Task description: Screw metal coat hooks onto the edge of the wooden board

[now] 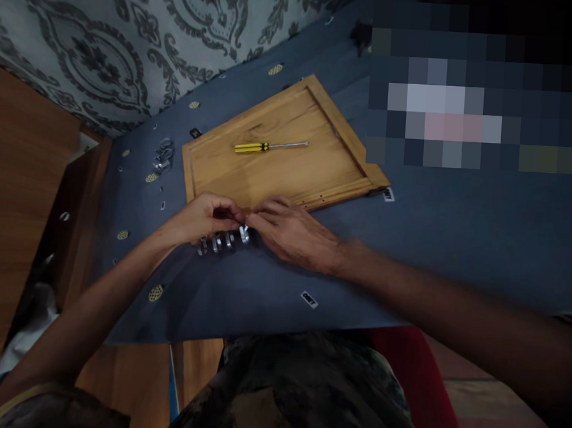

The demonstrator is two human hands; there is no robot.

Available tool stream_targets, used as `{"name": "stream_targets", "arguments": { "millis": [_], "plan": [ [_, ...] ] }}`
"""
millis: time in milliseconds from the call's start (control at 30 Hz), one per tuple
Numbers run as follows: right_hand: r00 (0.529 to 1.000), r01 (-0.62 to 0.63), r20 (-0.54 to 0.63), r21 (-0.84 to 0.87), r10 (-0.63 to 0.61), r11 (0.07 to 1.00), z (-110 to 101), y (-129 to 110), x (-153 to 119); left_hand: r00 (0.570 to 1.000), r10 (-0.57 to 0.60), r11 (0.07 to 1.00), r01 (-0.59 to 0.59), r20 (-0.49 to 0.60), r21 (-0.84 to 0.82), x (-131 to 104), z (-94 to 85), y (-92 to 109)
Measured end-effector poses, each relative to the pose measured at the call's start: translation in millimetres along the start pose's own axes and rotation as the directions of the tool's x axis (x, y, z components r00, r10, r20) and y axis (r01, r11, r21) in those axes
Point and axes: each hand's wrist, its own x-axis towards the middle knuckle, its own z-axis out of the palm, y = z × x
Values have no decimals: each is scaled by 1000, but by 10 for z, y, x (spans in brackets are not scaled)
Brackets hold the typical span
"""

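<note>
A wooden framed board (291, 118) lies on the blue cloth, its near edge towards me. Along that edge sits a row of silver metal hooks (216, 243). My left hand (202, 219) is closed in a pinch at the top of the rightmost metal hook (244, 235). From the other side, my right hand (294, 233) rests over the board's edge, thumb and fingertips pinched together at the same hook. Whatever small thing its fingertips hold is hidden. A yellow and black screwdriver (253, 148) lies across the panel, its shaft pointing right.
More shiny metal pieces (163, 155) lie in a small pile left of the board. The blue patterned cloth (457, 248) covers the surface beneath. A patterned curtain or wall (132, 46) rises behind, and wooden furniture (31, 143) stands at the left.
</note>
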Motion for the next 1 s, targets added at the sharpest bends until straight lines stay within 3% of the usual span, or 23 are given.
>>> {"name": "stream_targets", "arguments": {
  "millis": [1000],
  "plan": [
    [999,-15,32,-13,15,1000,-10,-5,1,999,3,998,-6,-43,-58,0,44,-3]
  ]
}}
